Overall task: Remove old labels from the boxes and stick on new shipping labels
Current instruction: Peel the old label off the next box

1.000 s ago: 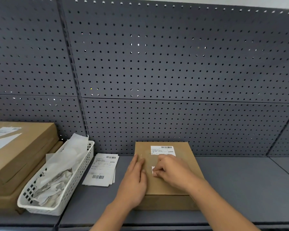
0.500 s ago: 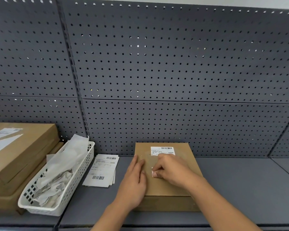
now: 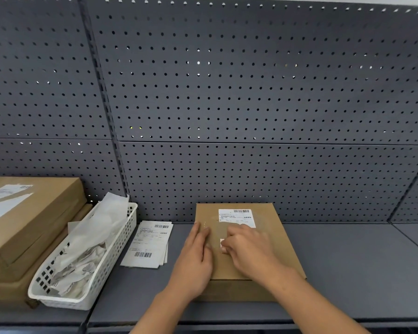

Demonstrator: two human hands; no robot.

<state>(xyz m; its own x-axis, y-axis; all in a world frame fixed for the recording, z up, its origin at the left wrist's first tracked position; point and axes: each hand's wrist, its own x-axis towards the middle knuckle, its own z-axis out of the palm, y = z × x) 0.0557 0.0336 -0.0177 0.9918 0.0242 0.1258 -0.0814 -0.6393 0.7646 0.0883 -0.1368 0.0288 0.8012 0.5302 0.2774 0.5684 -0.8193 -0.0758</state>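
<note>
I'm over the box [image 3: 263, 259], flat on the shelf [image 3: 348, 266] at centre, its far edge against the pegboard [image 3: 227, 92]. The label [image 3: 237, 216] sits at its 12 o'clock end, half covered by my right hand [image 3: 249, 249], fingers curled and pressing at the label's lower edge; whether they pinch it, I cannot tell. My left hand [image 3: 194, 261] lies flat and spread on the box's 9 o'clock edge, holding nothing. Further at 9 o'clock, loose labels [image 3: 147, 247], then a basket [image 3: 116, 244] of crumpled paper [image 3: 92, 237], then stacked boxes [image 3: 34, 225].
</note>
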